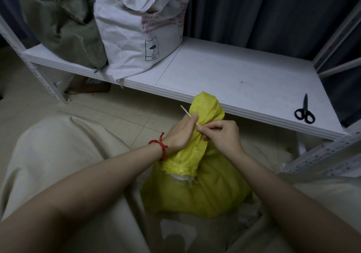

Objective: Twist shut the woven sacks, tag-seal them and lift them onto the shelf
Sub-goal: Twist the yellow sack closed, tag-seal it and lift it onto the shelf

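Work in dim room

On the tiled floor (pixel 117 112), just before the white shelf (pixel 234 80), stands the yellow sack (pixel 205 190). The left grip (pixel 179 133) holds its twisted neck; the right grip (pixel 222 135) pinches a white tie (pixel 188 114). The shelf carries a green sack (pixel 58 22) and a white sack (pixel 136 28) at left and scissors (pixel 304 112) at right. Behind hangs a dark curtain (pixel 254 8).

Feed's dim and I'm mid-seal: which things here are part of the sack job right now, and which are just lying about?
In use: yellow sack, its neck gripped by the left hand; white tie, pinched by the right hand; shelf, where it goes next.
Lying about: scissors on the shelf; green sack and white sack, already shelved.
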